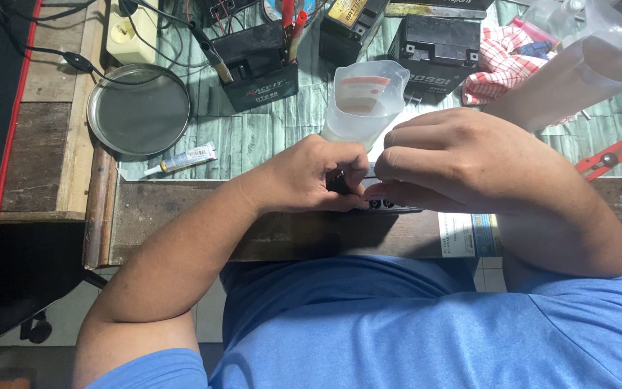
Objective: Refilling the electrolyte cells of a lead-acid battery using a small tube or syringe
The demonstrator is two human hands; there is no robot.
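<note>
At the table edge, left hand (316,175) and right hand (449,160) pinch a small black strip (390,206) lying crosswise.

Both hands (390,169) hide the small black object (340,185) — only slivers show.

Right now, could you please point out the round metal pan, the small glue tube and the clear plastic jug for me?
Round metal pan (138,109): head view, on its flat bottom.
Small glue tube (185,158): head view, on the tube's body.
Clear plastic jug (366,101): head view, on its front wall.
</note>
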